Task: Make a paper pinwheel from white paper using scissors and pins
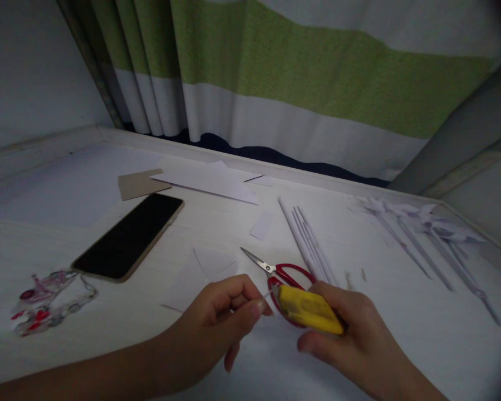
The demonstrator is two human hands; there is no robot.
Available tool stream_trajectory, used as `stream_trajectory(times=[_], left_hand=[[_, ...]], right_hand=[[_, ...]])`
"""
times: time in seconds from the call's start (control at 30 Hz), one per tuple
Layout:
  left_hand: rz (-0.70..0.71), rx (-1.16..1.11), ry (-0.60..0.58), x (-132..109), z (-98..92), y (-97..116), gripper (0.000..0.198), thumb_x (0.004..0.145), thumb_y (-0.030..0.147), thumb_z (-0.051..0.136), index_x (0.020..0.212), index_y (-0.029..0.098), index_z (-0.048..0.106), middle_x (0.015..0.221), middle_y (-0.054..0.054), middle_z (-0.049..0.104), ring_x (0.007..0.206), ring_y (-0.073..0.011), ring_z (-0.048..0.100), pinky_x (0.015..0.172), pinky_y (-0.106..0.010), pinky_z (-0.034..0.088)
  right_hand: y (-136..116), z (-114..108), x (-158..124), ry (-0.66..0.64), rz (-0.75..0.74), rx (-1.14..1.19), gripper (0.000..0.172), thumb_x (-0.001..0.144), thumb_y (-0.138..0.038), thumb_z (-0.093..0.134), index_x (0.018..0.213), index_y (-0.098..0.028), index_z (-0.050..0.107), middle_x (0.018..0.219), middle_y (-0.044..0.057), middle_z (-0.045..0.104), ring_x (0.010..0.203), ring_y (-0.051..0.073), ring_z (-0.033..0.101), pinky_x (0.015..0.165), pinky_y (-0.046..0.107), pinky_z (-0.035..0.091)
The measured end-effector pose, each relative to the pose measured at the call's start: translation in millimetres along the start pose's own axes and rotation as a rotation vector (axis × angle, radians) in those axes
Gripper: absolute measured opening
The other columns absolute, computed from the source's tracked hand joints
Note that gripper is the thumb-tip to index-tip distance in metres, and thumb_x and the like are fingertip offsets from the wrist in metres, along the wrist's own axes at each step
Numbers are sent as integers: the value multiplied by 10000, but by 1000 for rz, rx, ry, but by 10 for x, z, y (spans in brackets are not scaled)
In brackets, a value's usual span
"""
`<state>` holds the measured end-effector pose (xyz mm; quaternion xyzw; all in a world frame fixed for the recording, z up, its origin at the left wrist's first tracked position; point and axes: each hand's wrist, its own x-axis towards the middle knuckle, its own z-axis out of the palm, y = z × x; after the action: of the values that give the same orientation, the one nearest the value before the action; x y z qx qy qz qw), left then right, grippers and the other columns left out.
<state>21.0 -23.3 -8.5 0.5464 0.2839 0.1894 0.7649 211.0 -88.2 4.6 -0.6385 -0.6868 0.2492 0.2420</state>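
Left hand (229, 317): we are pinching a thin strand (267, 294) between thumb and finger; the grip is looking narrow, so a small twist could be letting the strand slip.
Right hand (354, 328): we are gripping a yellow tool (309, 309), its tip pointing at the left fingertips; if it is pushing past its mark, we could be nicking or jabbing a finger.
Strand: it is lying in the gap between fingertips and tool tip; we are not managing to tell whether the two are touching, nor what it is made of. Being so thin, it could be bending or snapping under a rough pull.
Scissors (269, 268): they are lying just beyond the tool, blades parted, the red handles partly behind it; a dropping wrist could be knocking them or catching the blades.
Creased paper (209, 267): it is lying flat beside the left hand; a dragging forearm could be crumpling or shifting it.
Paper rods (311, 245): they are resting side by side beyond the right hand; a careless swing could be rolling them across the tabletop (401, 317).
Pinwheels (436, 225): they are lying well apart on our right, probably safe unless our elbow is sweeping wide.
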Motion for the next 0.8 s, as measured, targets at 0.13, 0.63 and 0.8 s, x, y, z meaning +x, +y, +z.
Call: stream_trajectory(times=[0.13,0.63,0.8], left_hand=[[27,-16,21,1,-4,-17,232,778,379,473,684,169,440,485,95,350,344,-12,315,330,-98,318],[64,32,92,13,-19,-2,219,782,342,481,663,168,422,497,86,375,343,-11,338,322,-95,299],[77,12,86,31,-29,-4,197,797,314,468,669,168,435,498,88,367,342,-9,327,323,-92,310]], right_hand=[[42,32,-31,47,-105,-147,539,645,-689,403,606,-166,528,492,1,511,429,119,450,419,230,298],[22,72,-36,185,-85,-408,504,718,-627,377,679,-162,566,514,24,569,448,159,532,425,245,355],[4,63,-37,237,-78,-474,524,725,-642,346,645,-169,558,495,24,563,433,154,528,408,235,344]])
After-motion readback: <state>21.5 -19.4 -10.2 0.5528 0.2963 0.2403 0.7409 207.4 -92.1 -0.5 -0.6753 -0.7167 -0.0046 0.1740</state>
